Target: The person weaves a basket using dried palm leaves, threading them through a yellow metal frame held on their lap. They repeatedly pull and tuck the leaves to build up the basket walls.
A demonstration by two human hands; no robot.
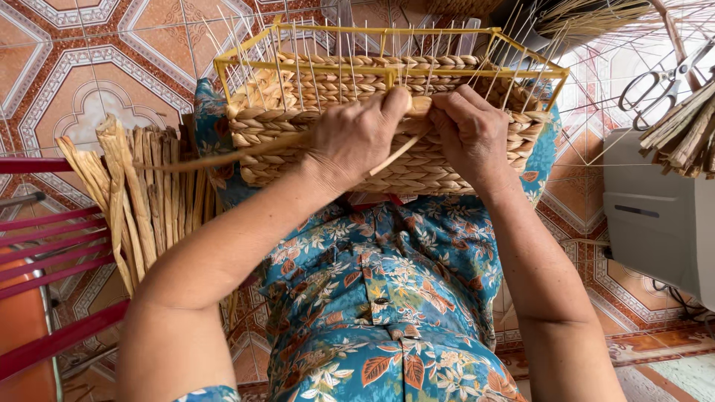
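The fingers of the left hand (pixel 356 138) were curled tight around a flat straw strand (pixel 223 158), pressing it against the near wall of a half-woven basket (pixel 447 167) that rested on the person's lap. The fingers of the right hand (pixel 468 132) were bent and pinched onto the weave just at 3 o'clock of the left, the two thumbs almost touching. The strand trailed away toward 9 o'clock, past the basket's corner. The basket was built on a yellow wire frame (pixel 387 73), with thin wires standing up from its rim toward 12 o'clock. A blue flowered dress (pixel 380 298) covered the lap beneath it. At 9 o'clock of the basket, a bundle of dried straw (pixel 130 190) leaned beside a red chair (pixel 52 246). At 2 o'clock, scissors (pixel 666 82) lay above a grey box (pixel 659 212) on the tiled floor (pixel 97 67).
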